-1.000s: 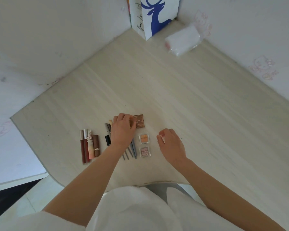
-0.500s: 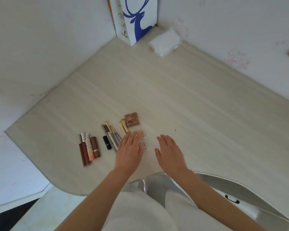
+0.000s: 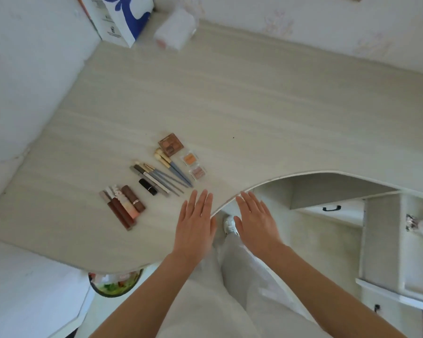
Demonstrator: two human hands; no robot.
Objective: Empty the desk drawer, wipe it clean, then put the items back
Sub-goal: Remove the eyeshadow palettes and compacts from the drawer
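Hovering flat with straight fingers, the left grip and right grip hold nothing above the pale wood-grain table edge; the slim grey-handled makeup brushes lie just beyond the left fingertips.

Soft, even daylight is washing over my desk, w/ no hard shadows or glare. Walls at 10 and 1 o'clock are blowing out pale. Wide-angle lens is bending the edges; motion blur is smearing the tissue pack at 12 o'clock.
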